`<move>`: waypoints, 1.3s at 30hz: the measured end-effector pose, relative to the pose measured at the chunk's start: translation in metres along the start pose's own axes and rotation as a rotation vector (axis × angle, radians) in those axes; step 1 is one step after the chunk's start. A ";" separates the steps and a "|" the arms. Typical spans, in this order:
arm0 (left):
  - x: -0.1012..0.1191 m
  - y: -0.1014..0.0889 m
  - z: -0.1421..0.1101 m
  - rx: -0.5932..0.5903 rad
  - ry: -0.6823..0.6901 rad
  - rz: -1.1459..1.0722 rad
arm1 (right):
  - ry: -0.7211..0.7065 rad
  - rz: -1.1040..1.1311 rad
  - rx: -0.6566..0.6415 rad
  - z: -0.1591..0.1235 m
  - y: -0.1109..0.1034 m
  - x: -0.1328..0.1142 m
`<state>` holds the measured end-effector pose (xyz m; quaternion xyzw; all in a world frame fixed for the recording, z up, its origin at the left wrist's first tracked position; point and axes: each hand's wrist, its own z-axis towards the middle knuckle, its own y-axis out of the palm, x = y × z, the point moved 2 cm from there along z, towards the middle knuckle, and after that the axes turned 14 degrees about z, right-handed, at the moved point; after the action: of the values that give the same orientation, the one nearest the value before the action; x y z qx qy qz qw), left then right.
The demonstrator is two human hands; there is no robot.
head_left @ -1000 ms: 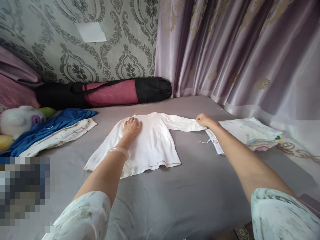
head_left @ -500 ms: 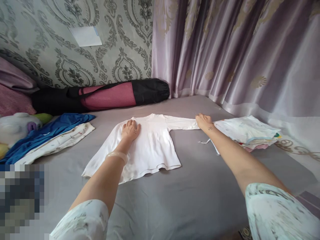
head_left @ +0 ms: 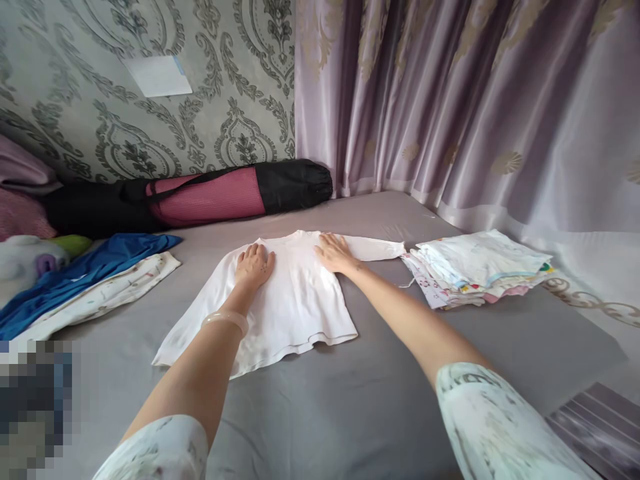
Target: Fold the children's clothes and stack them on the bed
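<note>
A white long-sleeved shirt (head_left: 295,300) lies spread on the grey bed sheet (head_left: 320,413), its collar away from me. My left hand (head_left: 255,265) rests flat on the shirt's left shoulder, fingers apart. On the right shoulder, by the root of the sleeve, my right hand (head_left: 334,252) lies with its fingers stretched out. The right sleeve runs straight out sideways, its cuff close to a stack of folded clothes (head_left: 485,260). The left sleeve slants down towards me, partly behind my left forearm.
To the left lie a blue garment (head_left: 90,273), patterned white cloth (head_left: 110,293) and a plush toy (head_left: 25,263). A black and pink long bag (head_left: 210,193) lies along the wall. Purple curtains (head_left: 425,100) hang at the back right.
My right hand has let go of the sleeve's cuff and moved left onto the shirt's right shoulder. My left hand has stayed on the left shoulder. The view has shifted slightly right.
</note>
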<state>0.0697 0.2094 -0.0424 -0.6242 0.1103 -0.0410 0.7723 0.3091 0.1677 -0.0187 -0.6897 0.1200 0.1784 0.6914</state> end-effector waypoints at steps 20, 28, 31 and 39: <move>-0.001 0.002 0.000 -0.003 0.001 0.012 | 0.276 0.016 -0.044 -0.032 -0.015 0.059; -0.002 0.005 0.001 -0.008 0.014 0.011 | 0.457 -0.039 0.018 -0.046 -0.030 0.093; -0.001 0.003 0.001 -0.036 0.026 0.021 | 0.503 -0.047 0.017 -0.045 -0.034 0.091; 0.029 -0.019 -0.008 -0.142 0.037 0.061 | 0.016 -0.060 -0.034 -0.007 -0.013 0.002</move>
<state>0.0979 0.1922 -0.0288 -0.6729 0.1464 -0.0209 0.7248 0.3172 0.1613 -0.0076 -0.7061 0.1017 0.1540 0.6837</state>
